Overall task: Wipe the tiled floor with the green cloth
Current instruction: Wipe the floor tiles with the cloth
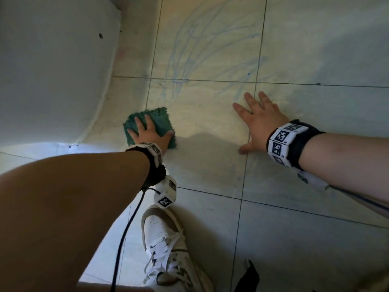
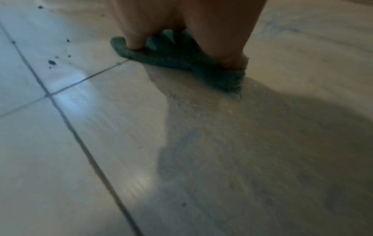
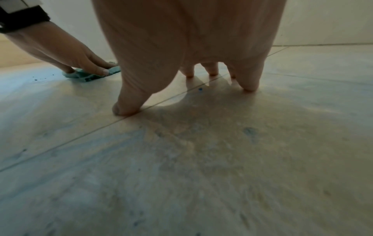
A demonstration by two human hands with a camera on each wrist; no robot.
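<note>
Pale square tiles with dark grout lines make up the tiled floor [image 1: 210,169], dulled by a streaky film and crossed by faint blue scribbled arcs [image 1: 189,49].

Nearest the viewer, behind the wiping wrist, stands one white sneaker [image 1: 166,245], with a black cable [image 1: 126,228] trailing from the wrist band past it.

One green cloth [image 1: 160,123] lies folded flat on the floor, pinned under the left hand [image 1: 150,134]. That hand is spread, not clenched: straight fingers [image 2: 137,36] and the thumb press down on the cloth's top, the palm covering its near half. This looks chosen for wiping, since a flat palm spreads pressure over the whole pad and drags it without bunching. A few dark specks [image 2: 52,62] dot the tile just to the outer side of the cloth.

Well apart, to the thumb side of the wiping hand, the right hand [image 1: 260,123] holds nothing. It is released and splayed, fingertips [image 3: 249,87] and thumb planted on the bare tile across a grout line, probably as a prop carrying the crouched body's weight.

Beyond the cloth's far edge the blue arcs fan away, apparently the work left. A curved white fixture [image 1: 52,70] rises just past the cloth on the outer side.

Count: two hands, one cloth, one shoe.
</note>
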